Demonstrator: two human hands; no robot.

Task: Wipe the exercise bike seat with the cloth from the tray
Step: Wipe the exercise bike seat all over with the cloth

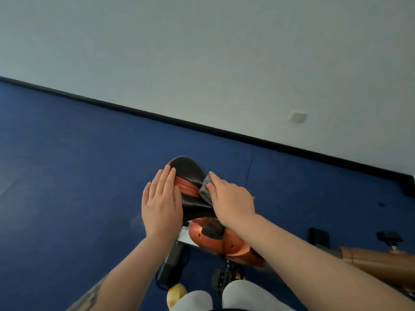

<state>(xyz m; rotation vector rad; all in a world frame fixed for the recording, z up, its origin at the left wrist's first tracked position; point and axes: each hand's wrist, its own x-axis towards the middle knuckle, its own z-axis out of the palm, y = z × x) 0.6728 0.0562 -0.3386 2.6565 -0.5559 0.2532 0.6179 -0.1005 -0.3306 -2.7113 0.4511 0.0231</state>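
Note:
The exercise bike seat [188, 173] is black with an orange band across its middle and stands in the centre of the view. My left hand [161, 203] lies flat on the seat's left side, fingers together, holding nothing. My right hand [231, 200] presses a grey cloth [204, 190] against the seat's right edge; only a folded corner of the cloth shows beyond my fingers. No tray is in view.
The bike's orange body [215, 241] and a black pedal [224, 274] sit below the seat. Blue floor mats [78, 176] spread all round, up to a black skirting [157, 113] and a white wall with a socket [296, 116]. Wooden equipment [377, 259] lies at the right.

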